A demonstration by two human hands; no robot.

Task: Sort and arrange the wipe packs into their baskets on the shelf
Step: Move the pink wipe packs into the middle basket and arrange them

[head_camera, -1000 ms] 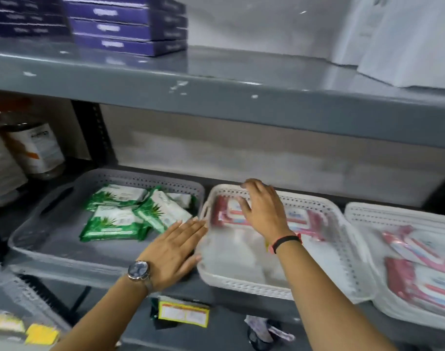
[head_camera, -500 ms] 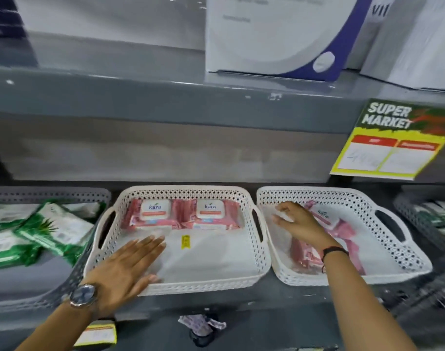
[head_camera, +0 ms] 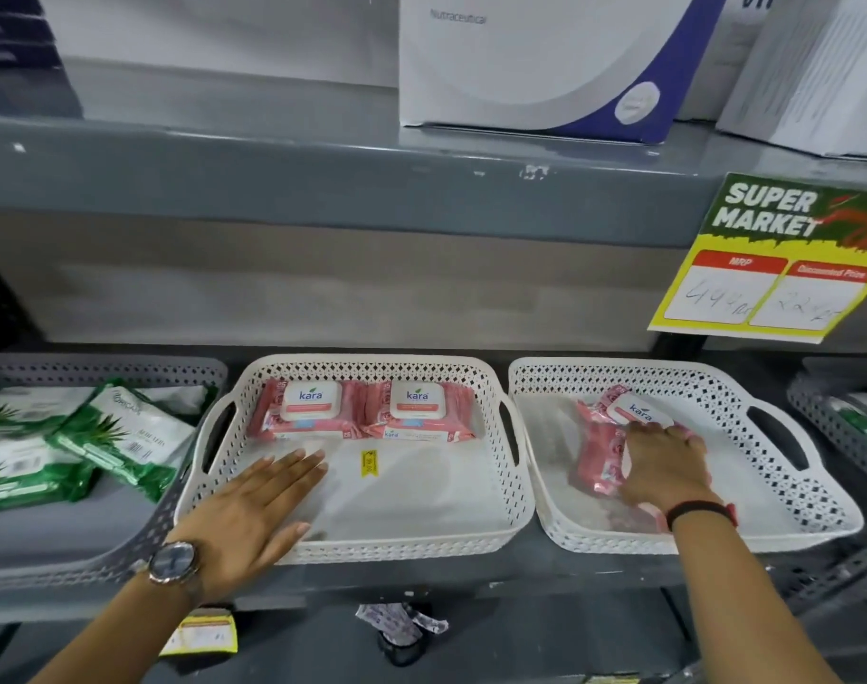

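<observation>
Two pink wipe packs (head_camera: 367,409) lie side by side at the back of the middle white basket (head_camera: 396,548). My left hand (head_camera: 253,510) rests flat on that basket's front left corner, fingers spread, holding nothing. In the right white basket (head_camera: 777,461) lie more pink wipe packs (head_camera: 601,451), one leaning on the others. My right hand (head_camera: 663,466) lies over them, fingers curled onto a pack; whether it grips the pack is unclear. Green wipe packs (head_camera: 120,436) fill the grey basket (head_camera: 125,550) at left.
A yellow sticker (head_camera: 369,463) lies on the middle basket's floor. Another grey basket (head_camera: 816,412) with green packs is at far right. A supermarket price sign (head_camera: 772,259) hangs from the upper shelf (head_camera: 322,175), which carries white boxes (head_camera: 530,61).
The view swung right from the green basket to the two white baskets. My right hand moved from the middle basket into the right basket and now lies lower on the pink packs.
</observation>
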